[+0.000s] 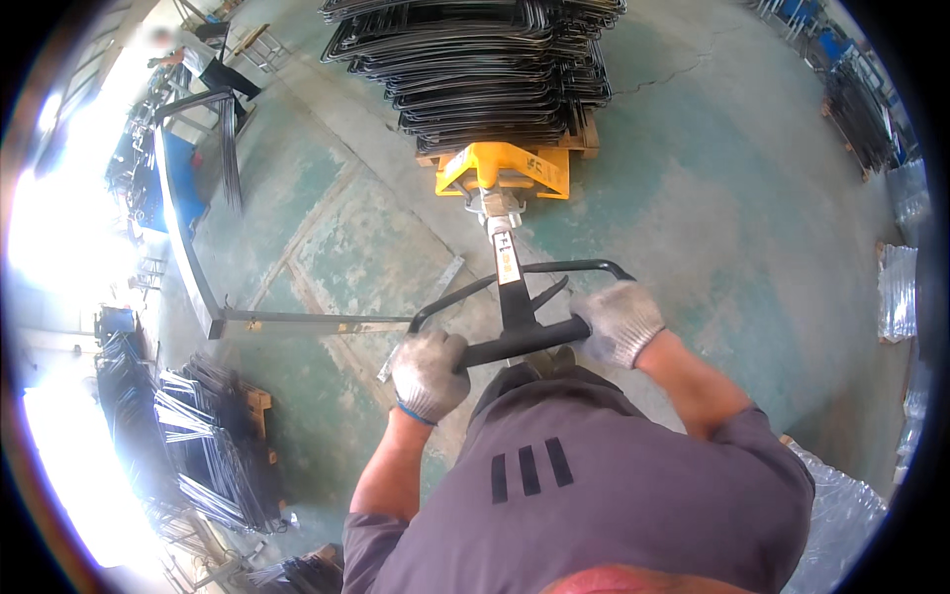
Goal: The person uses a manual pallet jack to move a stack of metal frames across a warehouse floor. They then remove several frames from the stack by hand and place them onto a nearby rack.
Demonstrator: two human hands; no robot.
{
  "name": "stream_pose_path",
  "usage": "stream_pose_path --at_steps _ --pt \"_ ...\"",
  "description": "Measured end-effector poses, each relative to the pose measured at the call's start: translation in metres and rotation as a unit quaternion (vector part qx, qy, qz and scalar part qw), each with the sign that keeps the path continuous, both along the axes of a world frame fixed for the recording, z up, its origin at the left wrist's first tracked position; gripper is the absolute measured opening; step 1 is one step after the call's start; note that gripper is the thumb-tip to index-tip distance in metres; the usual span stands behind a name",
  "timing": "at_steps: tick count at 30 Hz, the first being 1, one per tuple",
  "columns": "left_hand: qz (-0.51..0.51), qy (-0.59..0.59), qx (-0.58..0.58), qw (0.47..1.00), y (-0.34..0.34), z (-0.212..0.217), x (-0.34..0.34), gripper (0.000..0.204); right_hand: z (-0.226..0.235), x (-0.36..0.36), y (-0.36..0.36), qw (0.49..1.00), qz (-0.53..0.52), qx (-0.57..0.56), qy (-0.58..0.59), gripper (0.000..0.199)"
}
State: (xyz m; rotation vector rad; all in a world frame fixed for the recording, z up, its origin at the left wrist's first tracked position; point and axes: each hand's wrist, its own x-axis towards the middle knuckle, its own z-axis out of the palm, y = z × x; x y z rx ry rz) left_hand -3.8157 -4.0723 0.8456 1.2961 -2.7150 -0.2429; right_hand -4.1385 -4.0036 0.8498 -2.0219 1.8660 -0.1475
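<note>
Both my hands wear whitish work gloves and grip the black handle [524, 342] of a yellow pallet jack [487, 163]. My left hand [430, 374] is wrapped round the handle's left end, and a blue band shows at that glove's cuff. Round the right end closes my right hand [620, 322]. Between the hands a small black lever sticks up beside the shaft. Ahead of me the jack's yellow body stands against a wooden pallet [584, 139], its forks hidden. On that pallet rises a tall stack of bent black metal frames [485, 74].
A metal post frame [183, 238] stands to the left, its floor bar [317, 319] reaching close to my left hand. Bundles of metal rods [213, 436] lie lower left. A person [203, 64] stands far left. Wrapped stacks [898, 292] line the right side; plastic-covered goods [836, 515] sit lower right.
</note>
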Motion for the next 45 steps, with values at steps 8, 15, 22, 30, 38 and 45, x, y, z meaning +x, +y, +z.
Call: stream_pose_path --at_steps 8,15,22,30,38,45 --pt "-0.053 0.087 -0.147 0.984 -0.06 0.07 0.052 0.022 0.043 0.039 -0.019 0.964 -0.014 -0.265 -0.021 0.036" --pt "-0.054 0.194 -0.297 0.934 -0.261 0.117 0.143 0.023 0.104 0.124 -0.136 0.92 -0.179 -0.278 -0.212 0.027" --pt "-0.114 0.247 -0.298 0.915 -0.5 0.202 0.129 0.011 0.13 0.195 -0.307 0.771 -0.38 -0.421 -0.29 0.023" --pt "-0.185 0.263 -0.31 0.895 -0.655 0.237 0.039 0.017 0.174 0.129 -0.429 0.75 -0.42 -0.459 -0.222 0.023" --pt "-0.183 0.279 -0.322 0.886 -0.756 0.229 -0.005 0.016 0.183 0.118 -0.512 0.745 -0.455 -0.442 -0.208 0.023" --pt "-0.204 0.281 -0.316 0.883 -0.794 0.238 -0.008 0.022 0.187 0.134 -0.547 0.67 -0.525 -0.49 -0.189 0.026"
